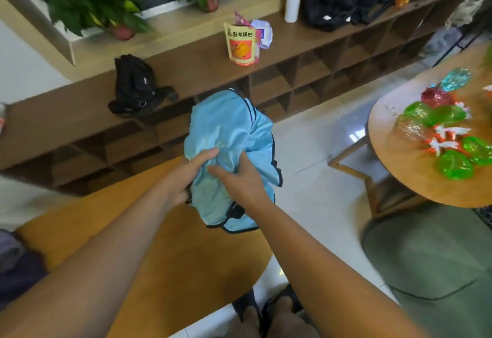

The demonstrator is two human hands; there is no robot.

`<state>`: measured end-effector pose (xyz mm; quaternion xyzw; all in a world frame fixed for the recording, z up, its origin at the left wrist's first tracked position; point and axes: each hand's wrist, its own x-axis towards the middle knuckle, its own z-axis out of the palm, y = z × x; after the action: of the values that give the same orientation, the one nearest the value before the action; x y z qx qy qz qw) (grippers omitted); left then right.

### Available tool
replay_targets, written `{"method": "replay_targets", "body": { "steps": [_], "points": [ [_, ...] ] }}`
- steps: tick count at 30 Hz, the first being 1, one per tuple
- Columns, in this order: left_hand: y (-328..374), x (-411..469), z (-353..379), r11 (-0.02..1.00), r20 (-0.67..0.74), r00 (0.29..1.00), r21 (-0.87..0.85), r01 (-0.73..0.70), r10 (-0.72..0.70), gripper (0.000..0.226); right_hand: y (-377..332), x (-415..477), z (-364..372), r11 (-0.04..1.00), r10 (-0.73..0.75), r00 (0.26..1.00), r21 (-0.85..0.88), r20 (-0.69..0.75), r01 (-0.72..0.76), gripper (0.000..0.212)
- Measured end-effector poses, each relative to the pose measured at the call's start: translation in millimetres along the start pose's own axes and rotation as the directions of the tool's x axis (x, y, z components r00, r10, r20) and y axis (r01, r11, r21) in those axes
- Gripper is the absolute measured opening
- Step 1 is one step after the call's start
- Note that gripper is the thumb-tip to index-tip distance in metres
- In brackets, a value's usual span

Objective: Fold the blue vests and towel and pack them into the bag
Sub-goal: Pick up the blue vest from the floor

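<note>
Left hand (186,177) pinches bunched blue vest (229,129), thumb on top, fingers hidden beneath. Right hand (241,181) just beside it, fingers curled into same cloth. Vest bulges beyond both hands, hem dangling below them near table (173,257) edge. Risk: slick crumpled cloth slips from grip and drops to floor; fold goes crooked unless spread flat first.

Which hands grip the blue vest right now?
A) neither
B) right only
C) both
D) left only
C: the left hand and the right hand both have fingers curled into the bunched vest.
</note>
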<state>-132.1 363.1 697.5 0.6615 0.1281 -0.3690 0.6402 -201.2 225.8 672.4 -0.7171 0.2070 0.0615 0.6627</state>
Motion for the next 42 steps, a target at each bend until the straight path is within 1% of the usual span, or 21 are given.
{"method": "replay_targets", "body": {
  "steps": [5, 9, 11, 13, 15, 17, 18, 20, 21, 23, 25, 27, 29, 30, 32, 35, 37, 38, 39, 41, 42],
  "points": [
    [-44, 10, -35, 0.988, -0.056, 0.991, -0.102, 0.112, -0.118, 0.045, 33, 4, 34, 0.998, 0.058, 0.996, -0.024, 0.061, -0.056, 0.040],
    [-93, 34, -35, 0.962, -0.010, 0.979, -0.184, 0.200, -0.206, 0.046, 75, 12, 34, 0.990, 0.122, 0.991, -0.075, 0.061, -0.117, 0.043],
    [-115, 47, -31, 0.946, -0.019, 0.965, -0.208, 0.251, -0.260, 0.048, 97, 18, 29, 0.983, 0.167, 0.984, -0.086, 0.066, -0.161, 0.059],
    [-135, 60, -29, 0.930, -0.016, 0.946, -0.192, 0.313, -0.322, 0.053, 121, 25, 23, 0.970, 0.235, 0.968, -0.084, 0.090, -0.228, 0.082],
    [-152, 74, -28, 0.918, 0.004, 0.933, -0.178, 0.354, -0.359, 0.062, 144, 33, 18, 0.956, 0.292, 0.949, -0.059, 0.118, -0.287, 0.100],
    [-169, 88, -29, 0.920, -0.068, 0.927, -0.169, 0.355, -0.370, 0.071, 169, 43, 15, 0.938, 0.345, 0.930, -0.003, 0.129, -0.348, 0.108],
    [-177, 96, -31, 0.928, -0.151, 0.919, -0.152, 0.341, -0.363, 0.084, 180, 48, 13, 0.928, 0.362, 0.923, 0.036, 0.130, -0.370, 0.104],
    [-192, 112, -36, 0.936, -0.312, 0.884, -0.066, 0.346, -0.349, 0.124, 189, 54, 9, 0.922, 0.372, 0.920, 0.068, 0.123, -0.382, 0.088],
    [-200, 122, -41, 0.936, -0.364, 0.870, -0.017, 0.351, -0.332, 0.136, 190, 55, 7, 0.924, 0.371, 0.922, 0.059, 0.110, -0.378, 0.081],
    [-213, 135, -51, 0.939, -0.411, 0.862, 0.041, 0.341, -0.295, 0.145, 198, 58, 1, 0.938, 0.342, 0.937, 0.032, 0.063, -0.345, 0.080],
    [-220, 142, -60, 0.938, -0.438, 0.861, 0.101, 0.332, -0.258, 0.153, 204, 56, -5, 0.954, 0.299, 0.953, -0.009, -0.037, -0.300, 0.078],
    [-226, 146, -69, 0.936, -0.473, 0.855, 0.154, 0.316, -0.211, 0.152, 212, 51, -9, 0.956, 0.225, 0.953, -0.142, -0.201, -0.255, 0.073],
    [-230, 147, -78, 0.930, -0.509, 0.841, 0.188, 0.316, -0.183, 0.145, 224, 48, -15, 0.906, 0.176, 0.925, -0.312, -0.337, -0.286, 0.075],
    [-232, 146, -82, 0.925, -0.531, 0.824, 0.179, 0.335, -0.196, 0.143, 227, 46, -18, 0.887, 0.208, 0.907, -0.321, -0.366, -0.333, 0.081],
    [-232, 141, -89, 0.918, -0.548, 0.797, 0.125, 0.376, -0.252, 0.141, 232, 43, -21, 0.879, 0.346, 0.876, -0.211, -0.335, -0.428, 0.096],
    [-246, 142, -104, 0.885, -0.545, 0.735, -0.027, 0.466, -0.404, 0.143, 248, 46, -22, 0.871, 0.473, 0.853, -0.030, -0.221, -0.490, 0.109],
    [-257, 146, -110, 0.840, -0.479, 0.710, -0.120, 0.529, -0.516, 0.145, 258, 48, -16, 0.868, 0.493, 0.857, 0.021, -0.148, -0.496, 0.107],
    [-258, 145, -107, 0.821, -0.401, 0.721, -0.187, 0.540, -0.566, 0.141, 260, 48, -11, 0.871, 0.490, 0.866, 0.042, -0.101, -0.489, 0.095],
    [-254, 139, -97, 0.802, -0.308, 0.741, -0.260, 0.537, -0.596, 0.134, 259, 47, -4, 0.877, 0.479, 0.876, 0.059, -0.055, -0.476, 0.075],
    [-242, 123, -74, 0.761, -0.129, 0.782, -0.372, 0.532, -0.610, 0.118, 256, 46, 12, 0.891, 0.444, 0.896, 0.104, 0.012, -0.443, 0.039],
    [-237, 116, -65, 0.747, -0.071, 0.798, -0.407, 0.525, -0.599, 0.112, 253, 46, 19, 0.893, 0.433, 0.901, 0.121, 0.032, -0.434, 0.037]
  ]
}}
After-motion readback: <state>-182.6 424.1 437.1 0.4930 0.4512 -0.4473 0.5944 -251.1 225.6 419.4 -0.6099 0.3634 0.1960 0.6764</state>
